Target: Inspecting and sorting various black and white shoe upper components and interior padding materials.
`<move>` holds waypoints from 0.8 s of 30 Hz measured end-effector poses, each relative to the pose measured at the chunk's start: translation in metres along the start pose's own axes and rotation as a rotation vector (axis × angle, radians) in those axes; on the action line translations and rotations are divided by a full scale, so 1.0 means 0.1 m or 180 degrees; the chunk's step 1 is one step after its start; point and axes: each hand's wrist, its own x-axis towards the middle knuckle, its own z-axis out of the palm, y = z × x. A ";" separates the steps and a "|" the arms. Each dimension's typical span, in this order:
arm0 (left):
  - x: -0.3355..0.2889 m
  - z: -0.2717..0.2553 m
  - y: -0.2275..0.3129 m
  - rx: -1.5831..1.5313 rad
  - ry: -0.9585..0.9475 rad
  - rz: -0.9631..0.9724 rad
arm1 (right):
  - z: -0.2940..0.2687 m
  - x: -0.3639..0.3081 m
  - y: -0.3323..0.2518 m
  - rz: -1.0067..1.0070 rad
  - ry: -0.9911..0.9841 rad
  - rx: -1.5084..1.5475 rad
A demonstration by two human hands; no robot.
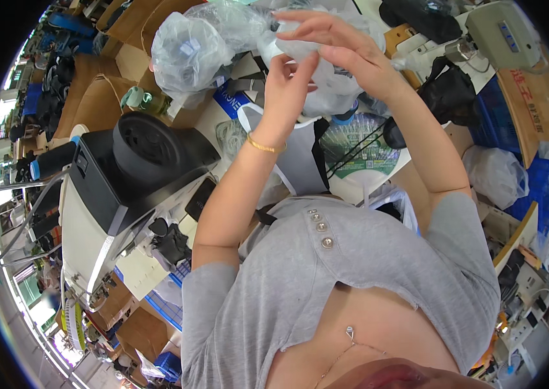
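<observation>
Both of my hands are raised at the far side of the bench, close together. Between their fingertips is a small, thin, whitish sheet (297,48) that looks like plastic; its exact kind is unclear. My left hand (289,87), with a gold bracelet at the wrist, pinches its lower edge between thumb and fingers. From the right, my right hand (355,55) curves over it with the thumb and bent fingers at its edge. Just behind them lie crumpled clear plastic bags (190,52). Below the hands, a grey fabric piece with black edging (303,155) rests near my lap.
On the left stands a black machine (148,146) with a round top. Open cardboard boxes (86,97) and a green-capped bottle (148,100) are beyond it. At right are a grey-beige machine head (501,35), a black pouch (449,91) and a blue crate (491,120).
</observation>
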 end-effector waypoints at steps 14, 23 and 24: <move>0.11 -0.31 -0.21 0.0015 -0.0001 -0.0058 | 0.09 -1.69 1.23 0.1063 0.1522 -0.2592; -0.27 -0.29 -0.21 0.0280 -0.0332 -0.0245 | -0.23 -2.07 1.02 0.1516 0.1359 -0.2725; -0.30 -0.28 -0.20 0.0288 -0.0337 -0.0256 | -0.19 -1.97 0.90 0.1290 0.1475 -0.2912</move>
